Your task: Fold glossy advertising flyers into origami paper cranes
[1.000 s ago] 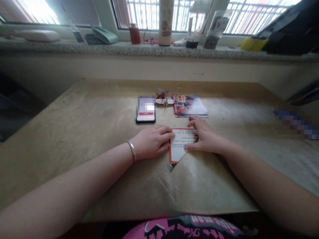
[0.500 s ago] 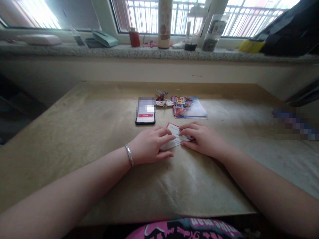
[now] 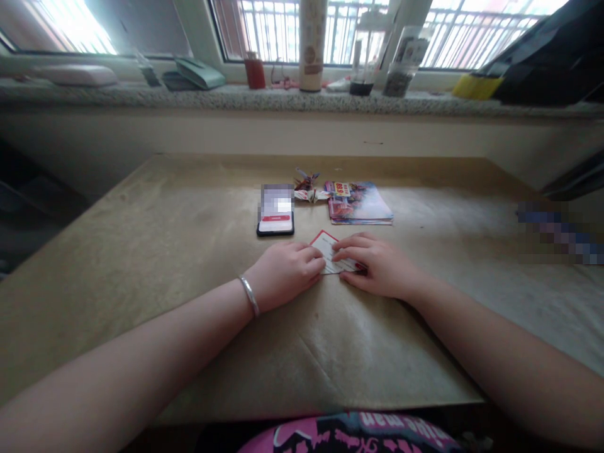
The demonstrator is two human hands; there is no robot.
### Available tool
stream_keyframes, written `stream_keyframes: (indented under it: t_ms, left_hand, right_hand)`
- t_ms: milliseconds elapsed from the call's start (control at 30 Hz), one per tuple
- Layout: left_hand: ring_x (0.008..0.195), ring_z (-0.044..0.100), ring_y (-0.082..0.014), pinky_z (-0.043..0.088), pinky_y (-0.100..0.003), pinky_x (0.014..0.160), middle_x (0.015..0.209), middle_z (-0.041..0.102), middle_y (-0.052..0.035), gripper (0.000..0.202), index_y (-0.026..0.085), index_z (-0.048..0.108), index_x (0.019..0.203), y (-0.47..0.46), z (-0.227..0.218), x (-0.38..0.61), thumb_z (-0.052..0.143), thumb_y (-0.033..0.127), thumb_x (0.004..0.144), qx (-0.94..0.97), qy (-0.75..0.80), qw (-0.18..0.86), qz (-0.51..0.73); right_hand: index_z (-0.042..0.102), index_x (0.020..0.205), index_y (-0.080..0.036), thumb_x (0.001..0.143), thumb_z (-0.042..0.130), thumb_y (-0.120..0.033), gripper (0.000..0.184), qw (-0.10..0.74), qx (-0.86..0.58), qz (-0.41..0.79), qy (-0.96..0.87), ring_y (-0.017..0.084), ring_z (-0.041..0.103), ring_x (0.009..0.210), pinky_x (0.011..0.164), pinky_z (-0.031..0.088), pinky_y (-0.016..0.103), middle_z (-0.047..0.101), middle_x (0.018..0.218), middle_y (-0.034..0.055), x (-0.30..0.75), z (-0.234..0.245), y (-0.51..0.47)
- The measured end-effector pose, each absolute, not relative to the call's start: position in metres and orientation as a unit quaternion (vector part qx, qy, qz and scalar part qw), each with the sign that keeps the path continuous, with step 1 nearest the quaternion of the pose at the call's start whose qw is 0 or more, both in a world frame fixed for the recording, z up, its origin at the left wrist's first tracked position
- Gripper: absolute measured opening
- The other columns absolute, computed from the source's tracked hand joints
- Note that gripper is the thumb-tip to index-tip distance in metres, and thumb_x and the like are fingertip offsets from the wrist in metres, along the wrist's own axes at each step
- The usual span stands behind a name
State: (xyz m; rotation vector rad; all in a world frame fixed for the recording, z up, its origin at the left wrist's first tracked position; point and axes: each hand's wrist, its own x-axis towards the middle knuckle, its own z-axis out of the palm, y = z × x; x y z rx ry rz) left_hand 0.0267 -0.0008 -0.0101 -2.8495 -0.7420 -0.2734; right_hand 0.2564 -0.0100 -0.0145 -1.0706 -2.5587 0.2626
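Note:
A folded sheet of white printed paper (image 3: 330,248) with a red edge lies on the table, its pointed top facing away from me. My left hand (image 3: 287,274) wears a silver bangle; its fingers are drawn together and closed on the paper's left edge. From the other side, my right hand (image 3: 377,264) holds the paper's right part, fingers across the top and thumb at the near edge. The hands cover both side corners. Just beyond is a phone (image 3: 276,226) with a lit, partly blurred screen. A stack of colourful printed sheets (image 3: 363,204) lies beyond my right hand.
Between phone and stack sits a small folded paper figure (image 3: 311,189) in mixed colours. A granite windowsill (image 3: 264,100) behind the table (image 3: 189,189) carries a red bottle (image 3: 255,70), a tall cylinder (image 3: 311,50) and clear containers. A blurred object lies at the table's right edge.
My left hand's fingers have drawn in from spread across the paper to its left edge. The paper has turned slightly, its near edge now more level. My right hand has shifted a little left.

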Motion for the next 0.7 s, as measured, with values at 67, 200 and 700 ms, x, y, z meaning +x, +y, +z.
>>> stream_keyframes:
  t_ms: [67, 200, 700]
  left_hand:
    - [0.086, 0.064, -0.0193, 0.052, -0.032, 0.075, 0.091, 0.068, -0.0071, 0.016, 0.016, 0.061, 0.087, -0.002, -0.009, 0.027, 0.047, 0.021, 0.091, -0.958, -0.25, 0.108, -0.088]
    - [0.073, 0.063, -0.0178, 0.049, -0.029, 0.065, 0.08, 0.066, -0.006, 0.013, 0.015, 0.057, 0.08, -0.003, -0.01, 0.03, 0.047, 0.015, 0.089, -0.952, -0.268, 0.124, -0.081]
    - [0.076, 0.058, -0.0161, 0.046, -0.027, 0.068, 0.083, 0.064, -0.0062, 0.021, 0.015, 0.058, 0.08, 0.004, -0.022, 0.038, 0.044, 0.024, 0.092, -0.925, -0.302, 0.089, -0.214]
  right_hand:
    - [0.066, 0.1, -0.023, 0.078, 0.062, -0.024, 0.022, 0.184, -0.378, 0.091, -0.903, 0.021, 0.059, 0.104, 0.092, 0.047, 0.038, 0.067, 0.113, 0.0052, 0.256, -0.014, -0.01]
    - [0.065, 0.091, -0.022, 0.081, 0.058, -0.024, 0.013, 0.186, -0.381, 0.059, -0.903, 0.021, 0.06, 0.099, 0.088, 0.046, 0.036, 0.069, 0.103, 0.0049, 0.252, -0.014, -0.011]
    - [0.061, 0.074, -0.022, 0.084, 0.049, -0.023, 0.015, 0.224, -0.449, -0.05, -0.864, 0.02, 0.052, 0.079, 0.075, 0.039, 0.033, 0.065, 0.08, 0.0035, 0.229, -0.016, -0.018]
